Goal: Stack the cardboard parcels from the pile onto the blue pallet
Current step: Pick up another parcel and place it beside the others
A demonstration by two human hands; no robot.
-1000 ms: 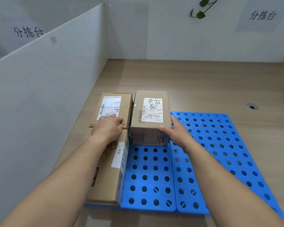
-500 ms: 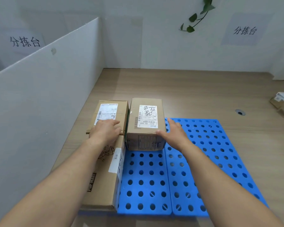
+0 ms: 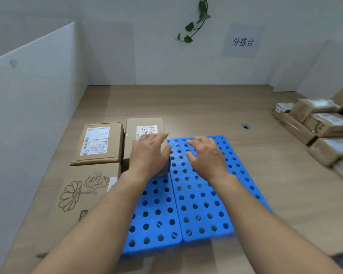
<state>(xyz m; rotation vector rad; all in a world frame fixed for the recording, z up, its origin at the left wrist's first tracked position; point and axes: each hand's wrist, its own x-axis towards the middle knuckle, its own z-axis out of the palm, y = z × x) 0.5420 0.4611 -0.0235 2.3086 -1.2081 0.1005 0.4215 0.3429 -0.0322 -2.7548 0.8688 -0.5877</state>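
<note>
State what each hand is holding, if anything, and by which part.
Nothing is gripped. The left hand lies open over the top of the tall brown cardboard parcel; the right hand hangs open above the blue perforated plastic pallet.

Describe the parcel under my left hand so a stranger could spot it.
Start at the blue pallet. This parcel stands on its far-left part, right of a neighbouring box. Its label bears big handwritten strokes; the neighbour's is a printed barcode.

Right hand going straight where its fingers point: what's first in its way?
Looks free: the right hand points over the blue pallet, just right of the tall parcel, toward bare table. Depth unclear.
</note>
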